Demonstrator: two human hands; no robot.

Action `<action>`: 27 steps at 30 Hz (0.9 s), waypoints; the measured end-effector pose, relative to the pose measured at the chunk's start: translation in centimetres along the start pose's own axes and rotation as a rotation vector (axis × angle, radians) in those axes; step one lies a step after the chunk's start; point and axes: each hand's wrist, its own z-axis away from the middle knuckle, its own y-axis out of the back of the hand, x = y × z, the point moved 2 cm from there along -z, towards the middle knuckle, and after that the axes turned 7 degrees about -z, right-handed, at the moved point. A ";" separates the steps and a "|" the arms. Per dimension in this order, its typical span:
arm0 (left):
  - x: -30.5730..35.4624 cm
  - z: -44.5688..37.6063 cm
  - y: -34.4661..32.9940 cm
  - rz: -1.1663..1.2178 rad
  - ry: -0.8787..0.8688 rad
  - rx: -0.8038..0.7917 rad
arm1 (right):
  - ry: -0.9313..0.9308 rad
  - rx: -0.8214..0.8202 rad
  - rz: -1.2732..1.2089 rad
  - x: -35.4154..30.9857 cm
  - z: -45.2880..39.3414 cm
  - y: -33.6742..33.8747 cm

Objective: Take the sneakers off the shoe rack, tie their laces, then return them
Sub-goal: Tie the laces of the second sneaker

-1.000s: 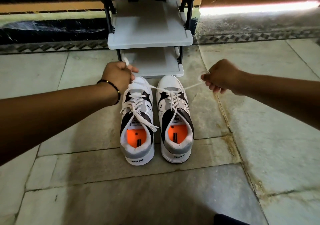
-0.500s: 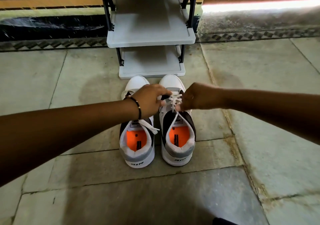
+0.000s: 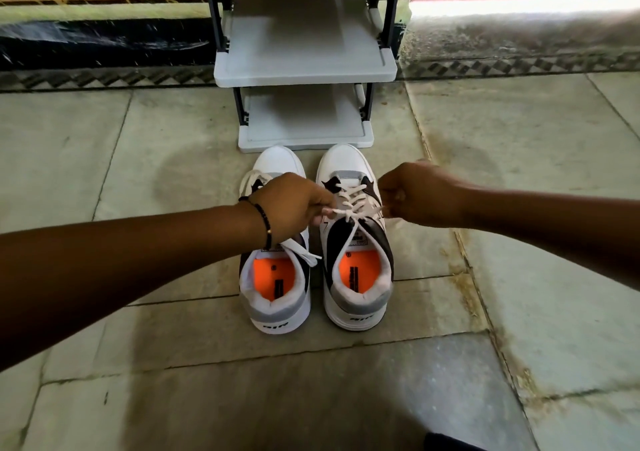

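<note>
Sneakers (image 3: pixel 317 239), 2 side by side on the floor before the shoe rack (image 3: pixel 304 69), are mid-tying: left hand (image 3: pixel 294 204) and right hand (image 3: pixel 412 196) each pinch the right sneaker's lace (image 3: pixel 351 209), needing loops next.

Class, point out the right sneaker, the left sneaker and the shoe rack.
right sneaker (image 3: pixel 360 306): head view, grey heel.
left sneaker (image 3: pixel 277 160): head view, white toe.
shoe rack (image 3: pixel 304 74): head view, front edge of a shelf.
</note>
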 end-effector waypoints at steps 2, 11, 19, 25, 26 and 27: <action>-0.7 0.5 -0.3 -0.095 -0.029 -0.038 | 0.008 -0.059 0.110 0.7 0.4 0.0; -0.6 0.0 -0.4 -0.420 -0.168 -0.062 | -0.047 -0.155 0.174 2.4 1.0 -1.6; -0.7 0.4 -0.5 -0.272 -0.114 -0.084 | -0.038 -0.280 0.150 2.6 1.4 -1.8; 0.4 1.3 -0.7 0.221 0.097 -0.041 | -0.055 -0.318 -0.687 1.5 2.3 -1.2; 0.8 1.2 -0.7 0.359 0.158 -0.021 | -0.059 -0.244 -0.821 0.9 2.1 -0.9; 1.4 1.1 -0.7 0.488 0.222 0.001 | -0.072 -0.163 -0.936 0.5 1.7 -0.8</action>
